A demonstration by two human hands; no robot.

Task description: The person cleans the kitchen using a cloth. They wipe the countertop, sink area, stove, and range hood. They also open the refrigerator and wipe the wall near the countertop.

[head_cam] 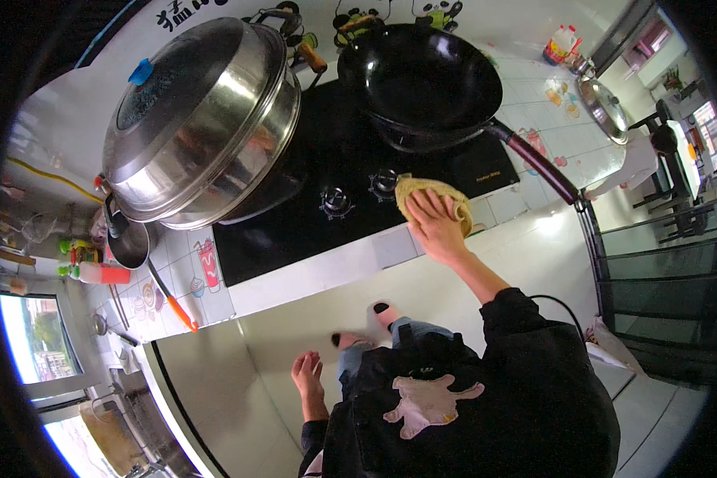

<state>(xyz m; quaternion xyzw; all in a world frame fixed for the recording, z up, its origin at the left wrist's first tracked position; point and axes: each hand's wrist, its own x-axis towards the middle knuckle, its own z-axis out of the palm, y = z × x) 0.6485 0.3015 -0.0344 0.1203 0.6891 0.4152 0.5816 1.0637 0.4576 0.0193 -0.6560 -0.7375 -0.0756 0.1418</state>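
My right hand lies on a folded yellow cloth, pressing it against the front right part of the black glass cooktop. The cloth is just right of a control knob; a second knob sits further left. Behind them a black wok stands on the right burner, its long brown handle reaching out over the counter's front right. My left hand hangs near my body, away from the counter, with fingers partly bent and nothing seen in it.
A large lidded steel steamer pot covers the left burner. A ladle with an orange handle and bottles lie on the tiled counter at the left. A pot lid and a jug are at the far right. A dark-framed glass door stands right.
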